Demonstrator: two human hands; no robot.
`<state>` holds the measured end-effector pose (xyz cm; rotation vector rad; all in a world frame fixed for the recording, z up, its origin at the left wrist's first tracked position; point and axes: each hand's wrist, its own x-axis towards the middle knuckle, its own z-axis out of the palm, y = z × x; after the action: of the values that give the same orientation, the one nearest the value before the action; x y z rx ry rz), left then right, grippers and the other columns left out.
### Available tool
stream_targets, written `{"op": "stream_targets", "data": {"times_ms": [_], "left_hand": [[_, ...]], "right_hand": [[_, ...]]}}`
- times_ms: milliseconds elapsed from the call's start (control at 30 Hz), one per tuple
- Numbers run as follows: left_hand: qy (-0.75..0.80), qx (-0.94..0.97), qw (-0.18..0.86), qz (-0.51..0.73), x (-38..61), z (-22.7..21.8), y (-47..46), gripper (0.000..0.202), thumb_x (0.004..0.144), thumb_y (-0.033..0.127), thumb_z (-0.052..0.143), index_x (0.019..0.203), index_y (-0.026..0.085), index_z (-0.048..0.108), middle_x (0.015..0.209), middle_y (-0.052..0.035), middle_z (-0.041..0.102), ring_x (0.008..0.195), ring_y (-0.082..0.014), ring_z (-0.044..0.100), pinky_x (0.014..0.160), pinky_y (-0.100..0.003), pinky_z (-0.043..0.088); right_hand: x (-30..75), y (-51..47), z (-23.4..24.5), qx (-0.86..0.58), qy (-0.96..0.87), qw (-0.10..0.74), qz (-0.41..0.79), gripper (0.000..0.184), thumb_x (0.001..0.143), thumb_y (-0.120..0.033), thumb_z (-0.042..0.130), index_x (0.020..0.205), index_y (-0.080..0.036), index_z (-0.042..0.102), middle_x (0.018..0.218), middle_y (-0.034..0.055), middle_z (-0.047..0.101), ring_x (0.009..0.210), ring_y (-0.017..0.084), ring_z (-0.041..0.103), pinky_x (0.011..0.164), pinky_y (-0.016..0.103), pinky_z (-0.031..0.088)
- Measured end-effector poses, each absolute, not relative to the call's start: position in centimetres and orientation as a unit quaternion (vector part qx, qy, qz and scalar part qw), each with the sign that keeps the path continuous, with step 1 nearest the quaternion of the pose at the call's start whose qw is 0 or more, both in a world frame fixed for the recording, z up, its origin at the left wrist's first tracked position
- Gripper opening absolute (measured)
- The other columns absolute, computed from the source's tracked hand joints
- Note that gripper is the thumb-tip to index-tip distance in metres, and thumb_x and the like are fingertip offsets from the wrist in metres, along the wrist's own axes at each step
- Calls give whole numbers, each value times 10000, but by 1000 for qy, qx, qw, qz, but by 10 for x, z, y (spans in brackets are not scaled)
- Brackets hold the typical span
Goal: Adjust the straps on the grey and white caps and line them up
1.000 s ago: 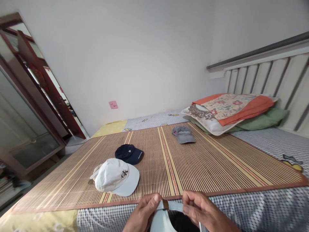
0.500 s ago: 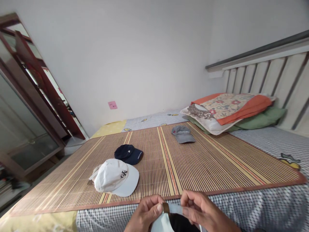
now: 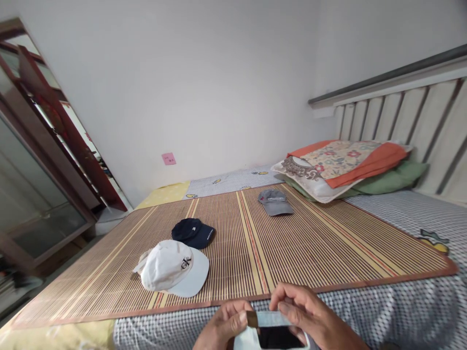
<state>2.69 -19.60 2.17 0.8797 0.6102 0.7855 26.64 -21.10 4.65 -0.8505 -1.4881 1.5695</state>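
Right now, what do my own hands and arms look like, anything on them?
Your left hand and right hand are bare, with no glove, ring or watch visible, though both are partly hidden. No sleeve reaches either hand.

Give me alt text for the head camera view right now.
A left hand grips a pale cap beside its brown strap buckle, the right hand at the strap's other end. On the striped mat beyond lie a white cap, a navy cap and a grey cap.
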Motion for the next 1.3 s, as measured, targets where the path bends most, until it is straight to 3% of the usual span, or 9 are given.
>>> {"op": "stream_targets", "data": {"times_ms": [167,367,533,767,967,1300], "left_hand": [[267,422,786,364,27,16,-194,461,714,550,899,713,131,707,589,-12,593,454,-58,378,476,-221,228],[290,413,773,384,26,34,-202,469,781,584,842,743,143,686,618,-13,568,518,-81,417,513,-225,254],[276,450,765,369,25,46,-205,581,693,694,859,737,155,646,589,22,500,473,-53,284,488,-240,186],[302,467,747,365,26,41,-204,537,712,627,863,661,190,555,535,47,425,442,-48,244,460,-245,144],[337,439,745,374,28,43,-206,493,738,597,863,754,166,625,607,24,489,499,-63,316,499,-227,193],[307,435,756,380,32,40,-204,462,789,549,847,737,178,576,560,71,396,463,-51,271,473,-210,204]], "right_hand": [[266,-212,44,-329,-580,403,627,485,865,-673,731,1002,-214,657,731,-58,441,616,108,374,573,245,318],[267,-211,38,-323,-567,410,637,418,932,-627,674,1012,-218,654,775,-37,467,663,126,443,604,254,363],[269,-212,33,-325,-570,411,633,382,923,-595,702,1000,-223,660,820,-21,498,703,134,467,608,249,388],[271,-213,31,-314,-562,408,647,398,956,-606,657,1030,-215,654,782,-34,507,668,118,499,612,243,401],[273,-212,29,-305,-548,416,659,393,966,-612,636,1006,-222,656,763,-34,531,634,107,502,600,237,403],[275,-211,31,-314,-545,418,656,403,939,-621,671,984,-220,669,747,-34,537,655,121,518,599,239,422]]}}
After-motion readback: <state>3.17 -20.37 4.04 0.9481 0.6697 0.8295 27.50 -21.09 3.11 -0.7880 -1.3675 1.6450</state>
